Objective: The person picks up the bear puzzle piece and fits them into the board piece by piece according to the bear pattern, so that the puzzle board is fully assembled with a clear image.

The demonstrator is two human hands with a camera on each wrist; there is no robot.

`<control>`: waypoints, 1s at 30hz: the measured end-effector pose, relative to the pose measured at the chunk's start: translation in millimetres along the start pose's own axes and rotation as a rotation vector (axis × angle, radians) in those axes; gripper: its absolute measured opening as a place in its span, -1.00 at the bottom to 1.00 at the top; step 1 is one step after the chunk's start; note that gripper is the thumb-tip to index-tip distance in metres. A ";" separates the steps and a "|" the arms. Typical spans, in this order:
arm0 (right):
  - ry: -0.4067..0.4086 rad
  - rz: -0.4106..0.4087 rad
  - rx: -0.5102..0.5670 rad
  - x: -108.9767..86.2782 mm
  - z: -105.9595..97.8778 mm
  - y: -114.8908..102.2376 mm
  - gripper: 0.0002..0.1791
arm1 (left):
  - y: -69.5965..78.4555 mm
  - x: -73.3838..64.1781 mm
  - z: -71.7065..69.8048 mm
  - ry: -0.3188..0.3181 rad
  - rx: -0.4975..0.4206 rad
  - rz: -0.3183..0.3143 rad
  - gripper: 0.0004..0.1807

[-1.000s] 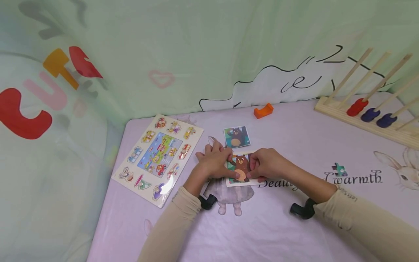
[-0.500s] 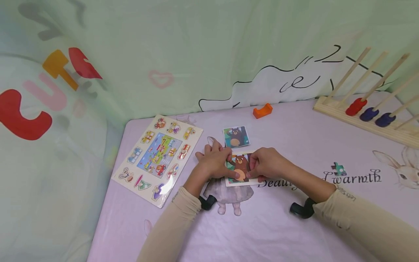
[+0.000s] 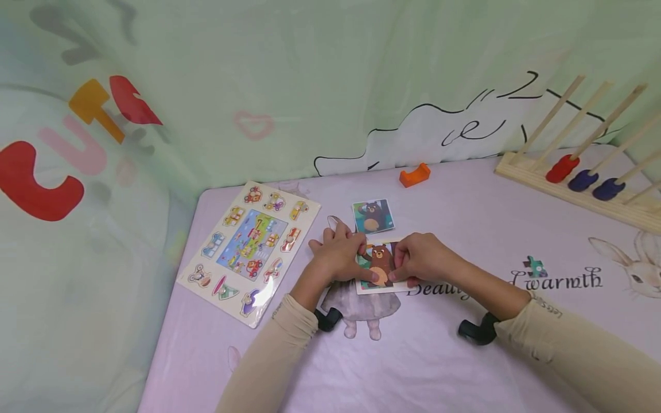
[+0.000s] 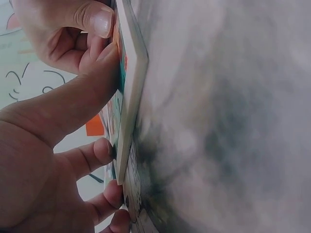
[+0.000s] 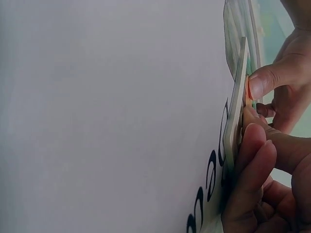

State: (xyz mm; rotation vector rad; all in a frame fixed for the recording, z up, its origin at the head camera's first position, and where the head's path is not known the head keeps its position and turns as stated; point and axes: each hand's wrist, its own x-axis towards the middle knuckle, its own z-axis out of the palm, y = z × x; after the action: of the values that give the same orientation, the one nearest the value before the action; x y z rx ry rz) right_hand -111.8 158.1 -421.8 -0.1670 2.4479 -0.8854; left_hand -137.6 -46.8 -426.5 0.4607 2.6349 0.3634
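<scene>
A small bear puzzle (image 3: 381, 258) in a pale board lies on the table under both hands. My left hand (image 3: 338, 253) spreads over its left side, with the thumb (image 4: 90, 92) pressing on the picture and the other fingertips along the board's edge and the cloth. From the right, my right hand (image 3: 426, 258) grips the puzzle's right part, thumb on the picture and fingers curled at the edge; that part is hidden. The two thumb tips nearly meet over the bear's belly. Just beyond the board lies a matching bear card (image 3: 374, 215).
To the left lies a vehicle peg puzzle (image 3: 206, 272). An orange block (image 3: 415, 175) sits near the back edge. A wooden peg stand (image 3: 578, 192) with red and blue beads occupies the back right. One loose teal puzzle piece (image 3: 535, 267) lies to the right.
</scene>
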 end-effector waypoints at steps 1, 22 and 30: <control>-0.002 0.001 0.002 -0.2 -0.2 0.1 -0.71 | 0.4 -0.4 -0.5 0.000 0.004 -0.001 -0.41; -0.052 -0.143 0.083 -13.2 -18.3 28.2 -0.77 | 2.3 -0.4 -0.6 -0.010 -0.004 -0.017 -0.39; 0.059 -0.137 0.004 -31.5 -45.0 44.4 -0.82 | 2.3 -0.8 -0.7 -0.015 -0.005 -0.020 -0.39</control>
State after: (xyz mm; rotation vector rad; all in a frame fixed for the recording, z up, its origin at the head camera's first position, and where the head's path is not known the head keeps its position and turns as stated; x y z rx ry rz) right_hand -105.5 226.8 -406.7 -0.3150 2.5127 -0.9662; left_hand -136.7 -45.2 -424.8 0.4327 2.6216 0.3591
